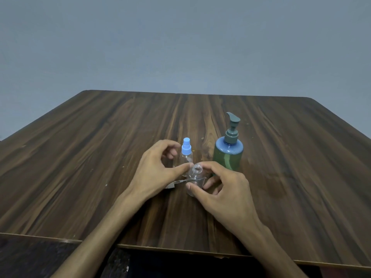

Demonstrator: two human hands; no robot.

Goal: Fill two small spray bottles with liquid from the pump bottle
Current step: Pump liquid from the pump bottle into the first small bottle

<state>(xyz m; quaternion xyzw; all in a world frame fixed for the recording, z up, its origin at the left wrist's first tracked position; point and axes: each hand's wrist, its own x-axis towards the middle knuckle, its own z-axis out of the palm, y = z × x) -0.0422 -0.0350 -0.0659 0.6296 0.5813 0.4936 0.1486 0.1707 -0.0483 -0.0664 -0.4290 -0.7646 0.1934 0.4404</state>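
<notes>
Spillage is the main risk: the small clear plastic spray bottle with its cap off (194, 179), at lower centre, has a narrow threaded neck, and the right hand (222, 189) pinches it only lightly between thumb and fingers, so a pump stroke could miss or tip it. The left hand (158, 167) hovers half-curled, thumb touching the neck, gripping nothing that I can see. The second clear spray bottle with a blue cap (186, 155) stands just behind, easily knocked. The green pump bottle with a grey pump head (228, 153) stands right of centre. No writing is readable.
</notes>
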